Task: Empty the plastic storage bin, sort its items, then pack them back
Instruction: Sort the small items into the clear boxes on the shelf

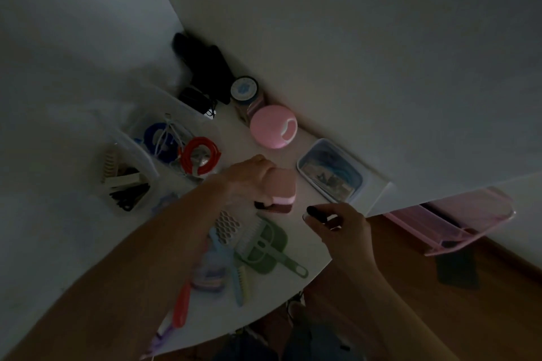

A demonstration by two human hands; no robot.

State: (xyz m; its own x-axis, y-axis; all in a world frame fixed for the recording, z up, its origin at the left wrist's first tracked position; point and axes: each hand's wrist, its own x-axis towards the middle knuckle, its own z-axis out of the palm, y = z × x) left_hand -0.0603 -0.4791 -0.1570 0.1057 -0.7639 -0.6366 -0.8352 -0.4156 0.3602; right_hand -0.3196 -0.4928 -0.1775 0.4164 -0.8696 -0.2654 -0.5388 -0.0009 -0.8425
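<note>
The left hand (249, 179) holds a pink block-shaped item (282, 191) in a closed grip above the middle of the worktop (311, 246), with its paler band toward the near side; what it is cannot be told in this dim light. The right hand (340, 226) sits just beside it toward the near right edge, fingers curled round a small dark object (316, 213). The clear plastic storage bin (137, 138) lies to the left of the left hand, near the worktop's left edge, so the left hand is the nearer one for packing; the bin's long axis runs from the near left toward the far corner. In it are a blue coil (159, 141), a red coil (199, 155) and hair clips (124, 184). Along the far edge by the wall stand a round pink case (273, 126) and a lidded clear container (330, 171). A green dustpan and brush (264, 246) and combs (234, 267) lie at the near edge, under the left forearm, which would probably not block a move toward the bin.
</note>
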